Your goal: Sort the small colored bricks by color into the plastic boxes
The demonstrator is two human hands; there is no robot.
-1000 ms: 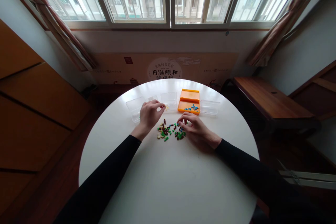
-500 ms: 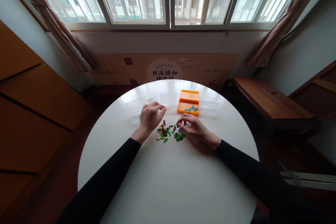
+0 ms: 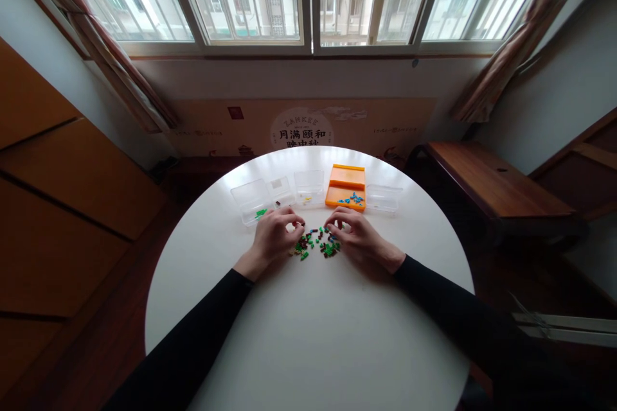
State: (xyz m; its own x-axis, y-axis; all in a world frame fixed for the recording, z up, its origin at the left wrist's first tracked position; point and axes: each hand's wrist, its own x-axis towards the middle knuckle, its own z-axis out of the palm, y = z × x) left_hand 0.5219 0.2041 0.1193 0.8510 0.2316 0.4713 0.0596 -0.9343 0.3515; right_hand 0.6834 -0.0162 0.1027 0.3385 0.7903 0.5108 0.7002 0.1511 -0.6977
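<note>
A loose pile of small toy bricks [image 3: 303,244], mostly green and dark brown, lies on the white table between my hands. My left hand [image 3: 274,236] is at the pile's left side, thumb and forefinger pinched on a dark brown toy brick at its upper edge. My right hand [image 3: 360,239] rests at the right side over a second cluster of green and brown bricks [image 3: 330,249]. Its thumb and forefinger are curled together, and whatever is between them is too small to make out.
Behind the hands stand an orange case [image 3: 346,185] with blue pieces, a clear box [image 3: 249,196] with green pieces, a small clear box [image 3: 281,187] with dark pieces, a clear box [image 3: 309,181] with yellow pieces and another clear box [image 3: 383,198]. The round table [image 3: 318,334] has a curved edge.
My left hand has come back from above the clear boxes, down and toward me, to the brick pile, and its fingers have closed. My right hand stays almost where it was.
</note>
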